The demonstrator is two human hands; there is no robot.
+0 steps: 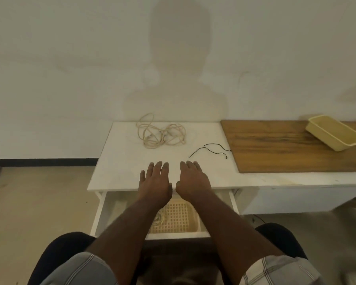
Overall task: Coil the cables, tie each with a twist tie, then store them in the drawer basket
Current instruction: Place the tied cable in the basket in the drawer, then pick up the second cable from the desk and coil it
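A loose tangle of cream cables lies at the back of the white table. Two thin black twist ties lie to its right, near the table's middle. My left hand and my right hand rest flat, fingers straight, side by side on the table's front edge, holding nothing. Below them the white drawer stands pulled out. A cream lattice basket sits inside it, with a pale coiled cable at its left, partly hidden by my left forearm.
A brown wooden board covers the table's right part, and a cream plastic tray sits tilted on its far right. A white wall stands right behind the table. My knees are below the drawer.
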